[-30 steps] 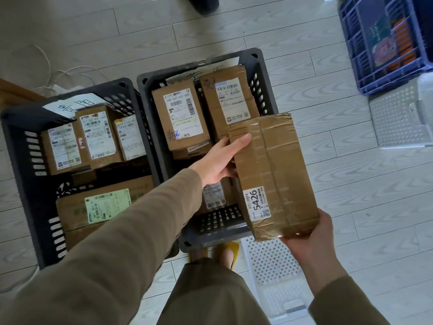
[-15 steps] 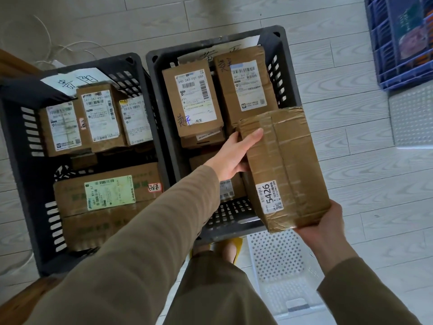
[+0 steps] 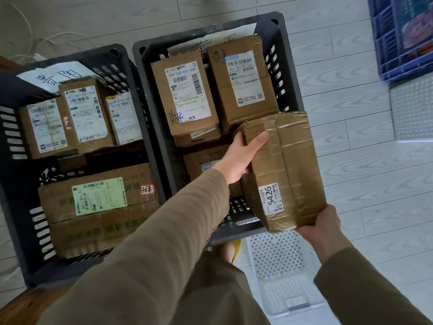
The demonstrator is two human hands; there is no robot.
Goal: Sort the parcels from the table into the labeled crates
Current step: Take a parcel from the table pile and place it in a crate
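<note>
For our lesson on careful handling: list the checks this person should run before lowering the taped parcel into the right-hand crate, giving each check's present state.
1. Two-handed hold: ok; left hand and right hand both grip the taped parcel.
2. Parcel fully over the right crate: not ok; it overhangs the right wall.
3. Room at the crate's near end: cannot tell; left sleeve and parcel hide it.
4. Crate's paper label matches parcel: cannot tell; stacked parcels partly cover it.
5. Label up: ok; sticker 5426 faces up.
</note>
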